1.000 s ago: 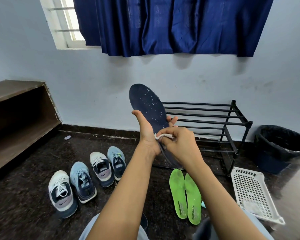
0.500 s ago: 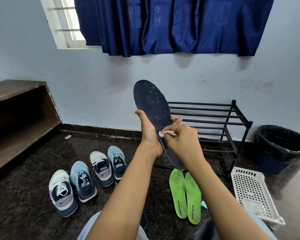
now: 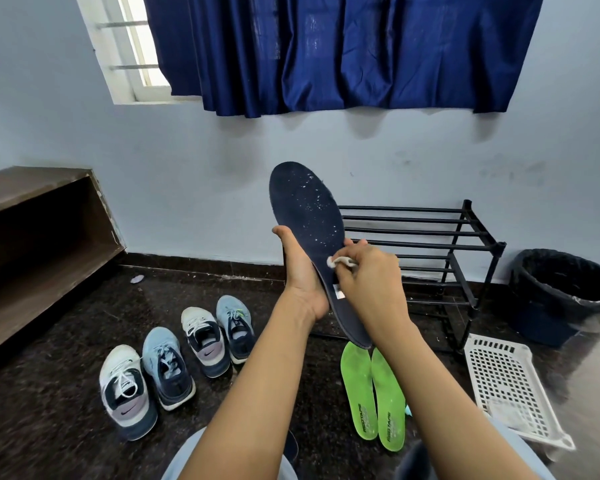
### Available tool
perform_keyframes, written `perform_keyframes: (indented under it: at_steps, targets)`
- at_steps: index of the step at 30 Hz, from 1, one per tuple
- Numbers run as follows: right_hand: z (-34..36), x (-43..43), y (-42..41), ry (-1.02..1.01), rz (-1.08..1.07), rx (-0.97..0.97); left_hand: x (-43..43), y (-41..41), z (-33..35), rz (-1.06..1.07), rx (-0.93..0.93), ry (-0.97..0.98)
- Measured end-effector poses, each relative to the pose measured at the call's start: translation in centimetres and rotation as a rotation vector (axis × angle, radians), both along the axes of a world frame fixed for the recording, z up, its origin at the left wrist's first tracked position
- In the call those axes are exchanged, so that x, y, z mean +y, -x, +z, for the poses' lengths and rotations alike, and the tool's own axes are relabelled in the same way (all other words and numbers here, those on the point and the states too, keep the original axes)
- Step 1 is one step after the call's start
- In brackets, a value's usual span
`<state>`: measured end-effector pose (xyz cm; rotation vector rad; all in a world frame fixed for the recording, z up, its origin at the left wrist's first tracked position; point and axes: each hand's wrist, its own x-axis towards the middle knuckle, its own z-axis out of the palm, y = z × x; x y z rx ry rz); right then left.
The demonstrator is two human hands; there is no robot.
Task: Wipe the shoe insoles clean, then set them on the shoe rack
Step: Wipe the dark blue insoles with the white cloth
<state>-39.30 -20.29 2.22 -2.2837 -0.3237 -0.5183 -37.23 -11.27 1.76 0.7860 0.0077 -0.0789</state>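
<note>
A dark navy insole (image 3: pixel 307 209), speckled with white flecks, stands upright in front of me. My left hand (image 3: pixel 300 271) grips its left edge from behind, thumb over the front. My right hand (image 3: pixel 369 280) pinches a small white wipe (image 3: pixel 340 261) against the insole's middle. Two bright green insoles (image 3: pixel 373 393) lie side by side on the dark floor below my hands. The black metal shoe rack (image 3: pixel 430 244) stands bare against the wall behind the navy insole.
Several sneakers (image 3: pixel 174 362) sit in a row on the floor at left. A white perforated basket (image 3: pixel 506 386) lies at right, a black-lined bin (image 3: pixel 565 292) behind it. A brown wooden shelf (image 3: pixel 35 237) runs along the left wall.
The navy insole has shifted slightly right and up. My right hand with the wipe has slid up along the insole's surface.
</note>
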Motion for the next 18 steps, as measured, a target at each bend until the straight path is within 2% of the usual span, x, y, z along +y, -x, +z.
perform_keyframes:
  at_steps: [3,8,12,14,18]
  targets:
    - [-0.1,0.2,0.4,0.005,-0.030,-0.020,-0.2,0.0,0.0,0.001,-0.006,-0.015]
    - [0.2,0.0,1.2,-0.102,0.156,0.122,0.5,0.0,0.3,0.071,-0.012,0.112]
    - [-0.1,0.4,0.3,-0.014,-0.029,-0.037,0.0,0.3,0.4,0.062,-0.044,0.083]
    - [-0.3,0.6,0.4,-0.023,-0.046,-0.081,0.0,0.3,0.4,0.066,-0.036,0.094]
    - [0.0,0.0,1.1,-0.170,0.184,0.133,0.6,0.0,0.5,0.111,0.008,0.177]
